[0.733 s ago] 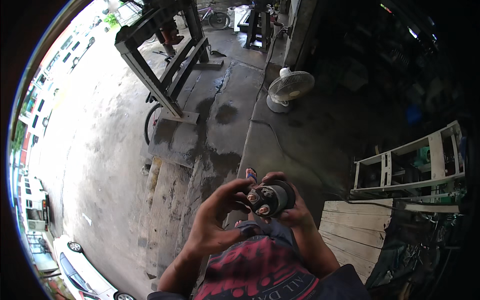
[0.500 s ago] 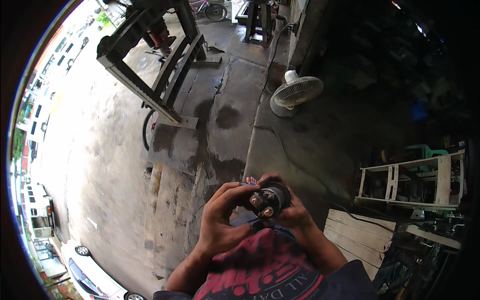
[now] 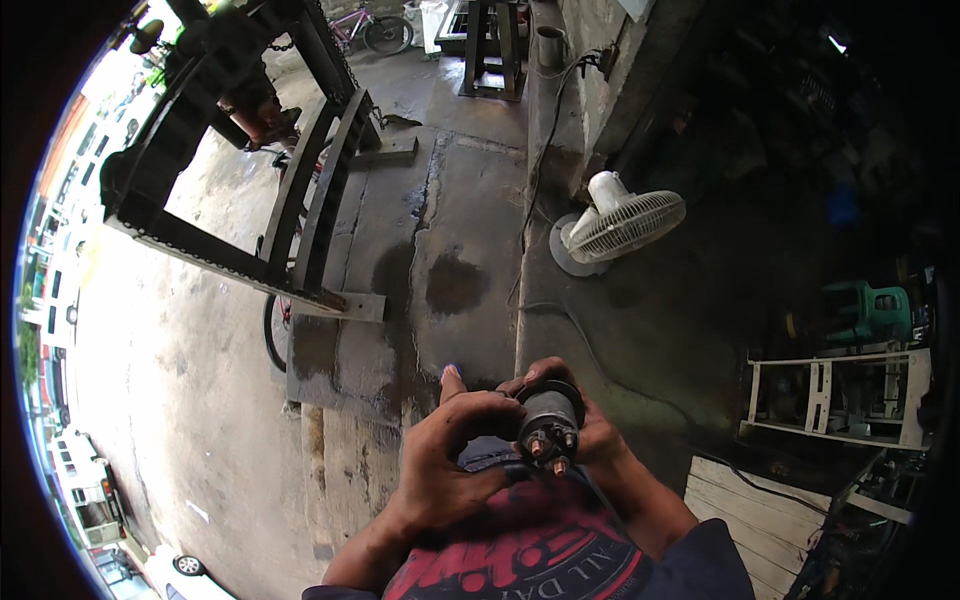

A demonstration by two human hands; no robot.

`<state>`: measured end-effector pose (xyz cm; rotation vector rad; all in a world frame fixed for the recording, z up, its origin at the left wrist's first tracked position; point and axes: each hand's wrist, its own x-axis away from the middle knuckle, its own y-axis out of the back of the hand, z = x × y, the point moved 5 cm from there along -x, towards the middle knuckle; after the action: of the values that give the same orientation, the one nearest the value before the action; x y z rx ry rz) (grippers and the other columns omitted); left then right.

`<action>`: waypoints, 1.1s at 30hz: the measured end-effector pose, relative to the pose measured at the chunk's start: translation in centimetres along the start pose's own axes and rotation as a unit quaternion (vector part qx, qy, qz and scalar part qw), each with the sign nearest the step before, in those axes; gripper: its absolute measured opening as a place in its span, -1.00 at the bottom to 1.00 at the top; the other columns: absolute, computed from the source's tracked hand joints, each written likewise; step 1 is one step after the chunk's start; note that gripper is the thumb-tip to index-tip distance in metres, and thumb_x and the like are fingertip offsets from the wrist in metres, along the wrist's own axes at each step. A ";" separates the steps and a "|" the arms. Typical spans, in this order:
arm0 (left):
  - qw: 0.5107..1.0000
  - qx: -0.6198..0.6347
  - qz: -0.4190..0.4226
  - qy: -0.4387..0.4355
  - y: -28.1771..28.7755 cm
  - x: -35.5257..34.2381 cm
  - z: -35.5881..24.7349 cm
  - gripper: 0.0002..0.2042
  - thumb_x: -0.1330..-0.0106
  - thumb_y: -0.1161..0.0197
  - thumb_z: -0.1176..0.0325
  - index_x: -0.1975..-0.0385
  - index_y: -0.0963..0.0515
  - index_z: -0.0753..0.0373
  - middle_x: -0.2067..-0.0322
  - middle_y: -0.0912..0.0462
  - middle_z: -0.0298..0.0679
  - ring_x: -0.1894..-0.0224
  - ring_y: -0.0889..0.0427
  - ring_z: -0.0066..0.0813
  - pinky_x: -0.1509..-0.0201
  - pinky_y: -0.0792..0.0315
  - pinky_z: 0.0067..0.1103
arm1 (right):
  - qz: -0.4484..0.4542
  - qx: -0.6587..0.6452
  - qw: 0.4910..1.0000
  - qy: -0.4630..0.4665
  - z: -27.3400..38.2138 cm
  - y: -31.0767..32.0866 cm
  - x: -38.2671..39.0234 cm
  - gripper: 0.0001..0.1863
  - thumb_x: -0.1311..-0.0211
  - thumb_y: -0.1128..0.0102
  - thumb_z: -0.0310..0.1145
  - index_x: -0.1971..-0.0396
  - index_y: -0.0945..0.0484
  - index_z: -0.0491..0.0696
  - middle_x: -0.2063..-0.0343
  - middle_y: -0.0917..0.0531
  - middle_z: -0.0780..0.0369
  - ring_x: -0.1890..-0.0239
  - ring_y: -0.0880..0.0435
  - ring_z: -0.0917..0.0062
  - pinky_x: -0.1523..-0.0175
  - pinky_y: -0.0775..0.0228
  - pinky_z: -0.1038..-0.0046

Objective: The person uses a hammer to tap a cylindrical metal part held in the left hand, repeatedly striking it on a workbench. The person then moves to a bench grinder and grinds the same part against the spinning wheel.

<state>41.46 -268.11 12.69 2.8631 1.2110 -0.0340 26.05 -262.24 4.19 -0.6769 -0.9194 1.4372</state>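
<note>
Both hands are at a starter solenoid (image 3: 548, 412), a small silver-grey cylinder with a dark rim at its far end. Copper threaded terminal studs stick out of its black end cap, which is tilted toward my body. My right hand (image 3: 600, 437) wraps the solenoid from the right and behind, fingers curled over its far rim. From the left, my left hand (image 3: 440, 450) closes in a C shape, forefinger against the cylinder's side and thumb beside the end cap. The hands hold it in the air before my shirt.
A heavy steel press frame (image 3: 320, 190) stands at the upper left, with a bicycle (image 3: 385, 35) beyond it. A white fan (image 3: 625, 225) is on the floor at right. Nearby are a pale wooden frame (image 3: 830, 400), a green plastic stool (image 3: 880, 310) and a plank board (image 3: 755, 515).
The solenoid has tipped, so more of its silver side shows and its studs point lower. My left thumb and fingers have shifted slightly around it. The whole view has turned a little.
</note>
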 end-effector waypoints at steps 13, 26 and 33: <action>0.992 0.104 -0.008 0.071 21.3 -16.9 7.4 -0.39 -0.09 -0.62 0.58 -0.17 -0.52 0.40 -0.05 -0.63 -0.18 -0.14 -0.64 -0.44 -0.29 -0.53 -0.47 | -0.061 0.185 0.981 -0.014 -0.7 0.9 -25.0 -0.17 0.21 -0.39 -0.38 -0.23 -0.35 -0.09 0.03 -0.59 0.20 0.11 -0.66 0.55 0.11 -0.55 0.52; 0.977 0.139 0.012 0.160 30.5 -45.9 12.7 -0.33 -0.09 -0.65 0.47 -0.23 -0.49 0.35 -0.07 -0.65 -0.23 -0.13 -0.63 -0.48 -0.30 -0.51 -0.49 | -0.136 0.190 0.972 -0.024 12.9 7.7 -48.6 -0.16 0.06 -0.54 -0.33 -0.25 -0.29 -0.10 0.17 -0.62 0.20 0.32 -0.66 0.57 0.29 -0.59 0.50; 0.977 0.171 -0.011 0.124 34.7 -60.5 14.7 -0.34 -0.17 -0.62 0.39 -0.25 -0.43 0.37 -0.10 -0.62 -0.19 -0.16 -0.63 -0.44 -0.30 -0.53 -0.46 | -0.146 0.215 0.965 0.021 22.0 10.6 -62.3 -0.19 0.00 -0.63 -0.35 -0.21 -0.31 -0.12 0.12 -0.64 0.19 0.11 -0.73 0.48 0.09 -0.68 0.42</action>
<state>24.12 -336.21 0.71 3.2295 1.4023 0.1331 7.47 -326.28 -1.02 -0.2340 -0.6125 1.2923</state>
